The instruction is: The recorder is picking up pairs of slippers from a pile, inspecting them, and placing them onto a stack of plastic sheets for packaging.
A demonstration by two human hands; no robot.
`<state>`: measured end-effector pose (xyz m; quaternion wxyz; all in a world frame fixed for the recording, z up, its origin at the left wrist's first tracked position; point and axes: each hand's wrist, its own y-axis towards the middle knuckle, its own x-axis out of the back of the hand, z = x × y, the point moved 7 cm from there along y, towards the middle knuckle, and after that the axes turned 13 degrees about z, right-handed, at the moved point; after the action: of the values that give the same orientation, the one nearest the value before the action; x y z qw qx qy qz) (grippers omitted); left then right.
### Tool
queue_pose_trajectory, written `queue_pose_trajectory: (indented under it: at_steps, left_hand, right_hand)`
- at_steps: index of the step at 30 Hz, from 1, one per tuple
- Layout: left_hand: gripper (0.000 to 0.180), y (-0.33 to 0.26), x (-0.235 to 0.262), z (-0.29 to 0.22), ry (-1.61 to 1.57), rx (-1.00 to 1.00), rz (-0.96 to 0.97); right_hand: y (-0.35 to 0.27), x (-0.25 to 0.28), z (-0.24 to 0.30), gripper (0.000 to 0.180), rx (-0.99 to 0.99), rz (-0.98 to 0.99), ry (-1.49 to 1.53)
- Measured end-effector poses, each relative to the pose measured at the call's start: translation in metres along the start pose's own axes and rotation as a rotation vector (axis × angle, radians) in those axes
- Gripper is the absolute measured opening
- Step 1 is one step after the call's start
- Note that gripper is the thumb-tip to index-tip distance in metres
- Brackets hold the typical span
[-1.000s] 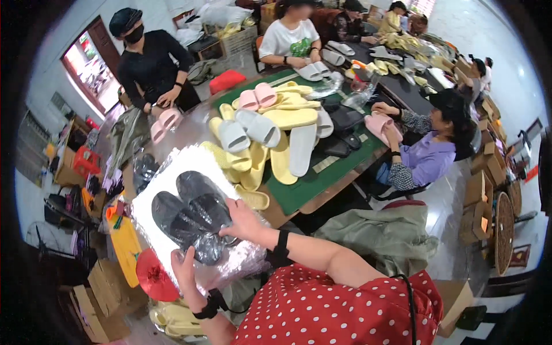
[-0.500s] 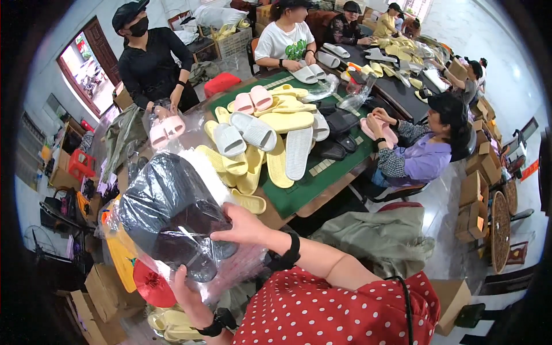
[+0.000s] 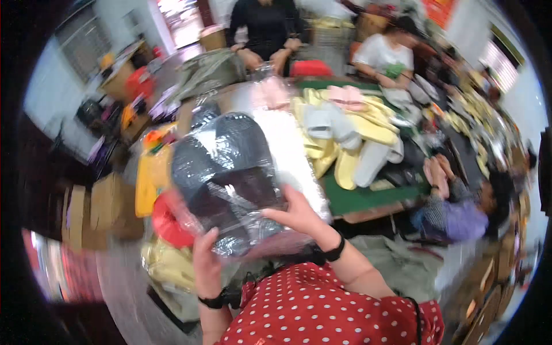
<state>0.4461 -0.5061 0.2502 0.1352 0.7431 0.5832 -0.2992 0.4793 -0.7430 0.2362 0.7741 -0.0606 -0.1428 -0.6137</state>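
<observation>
over on the left, a red round thing [image 3: 172, 223], then the left hand [image 3: 207, 259] clamping the lower edge of a clear bag of dark slippers [image 3: 224, 155], up between both hands; the right hand [image 3: 303, 214] grips its right side, left of heaped slippers [image 3: 351, 127].

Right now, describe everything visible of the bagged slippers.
The slippers are a dark pair, side by side, far ends rounded, in a shiny, creased clear bag. They look rubbery; blur hides finer detail. They're held left of the slipper pile: left hand on the bag's near left, right hand on its right.
</observation>
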Motion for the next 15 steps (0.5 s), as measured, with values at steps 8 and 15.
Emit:
queue_pose_trajectory:
  at_steps: [8, 15]
  left_hand:
    - [0.034, -0.045, 0.047, 0.022, -0.291, -0.014, 0.022]
    - [0.037, -0.168, 0.234, -0.007, -0.078, -0.306, -0.675]
  right_hand:
    - [-0.007, -0.125, 0.012, 0.067, -0.117, 0.113, 0.123]
    - [0.019, -0.142, 0.035, 0.054, 0.102, 0.307, -0.116]
